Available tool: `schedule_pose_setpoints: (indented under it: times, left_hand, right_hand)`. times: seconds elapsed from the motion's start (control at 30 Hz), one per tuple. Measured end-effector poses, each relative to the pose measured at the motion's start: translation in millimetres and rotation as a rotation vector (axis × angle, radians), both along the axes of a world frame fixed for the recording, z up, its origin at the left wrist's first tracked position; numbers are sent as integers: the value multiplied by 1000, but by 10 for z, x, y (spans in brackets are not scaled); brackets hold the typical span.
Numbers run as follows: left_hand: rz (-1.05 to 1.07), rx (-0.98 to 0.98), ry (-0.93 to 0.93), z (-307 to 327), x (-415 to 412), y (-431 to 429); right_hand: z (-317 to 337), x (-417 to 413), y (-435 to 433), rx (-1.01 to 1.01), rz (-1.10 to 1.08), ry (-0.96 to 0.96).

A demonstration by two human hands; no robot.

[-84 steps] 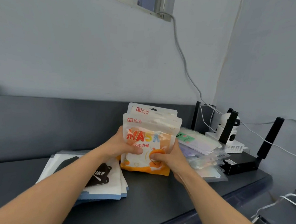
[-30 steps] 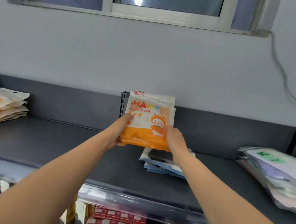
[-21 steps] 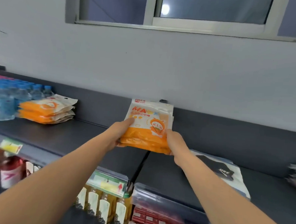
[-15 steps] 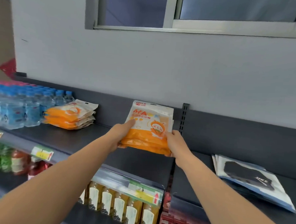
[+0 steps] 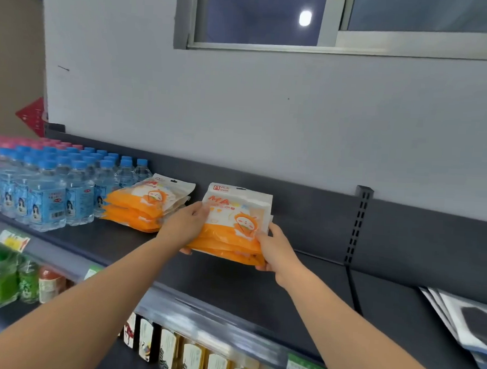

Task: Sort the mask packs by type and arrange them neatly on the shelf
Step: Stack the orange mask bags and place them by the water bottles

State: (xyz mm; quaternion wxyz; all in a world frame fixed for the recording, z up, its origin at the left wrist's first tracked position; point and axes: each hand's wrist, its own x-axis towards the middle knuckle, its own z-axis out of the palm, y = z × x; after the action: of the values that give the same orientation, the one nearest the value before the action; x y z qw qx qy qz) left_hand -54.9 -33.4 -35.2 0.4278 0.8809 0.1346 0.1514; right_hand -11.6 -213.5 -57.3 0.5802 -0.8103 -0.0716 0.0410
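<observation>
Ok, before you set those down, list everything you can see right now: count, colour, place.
Held mask packs: a few, orange and white, just above the shelf, centre.
Stacked mask packs: a few, orange and white, on the shelf left of the held ones.
Water bottles: many, blue caps, far left; pink-capped ones behind.
Black mask packs: several, white and black, right edge.
Lower shelf goods: count unclear, green, red and yellow.
Window: one, top.
Left hand: grips the packs' left side.
Right hand: grips their right side.

You hold a stack of orange-and-white mask packs [image 5: 235,226] just above the dark shelf [image 5: 230,292]. A matching pile [image 5: 147,204] lies flat to its left. Black-mask packs [image 5: 467,320] lie far right.
</observation>
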Motion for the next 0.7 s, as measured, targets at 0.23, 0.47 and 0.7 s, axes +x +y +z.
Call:
schedule_pose_setpoints:
  times: [0.23,0.47,0.7]
  left_hand:
    - [35,8,158,-83,320,431]
    - [-77,10,278,-151,617,746]
    - [-101,484,229,-147,765,909]
  right_hand:
    - [-159,365,448,-32,51,37]
    - [-276,578,782,-53,-36,123]
    - [-352,615,1041,-11,-160,131]
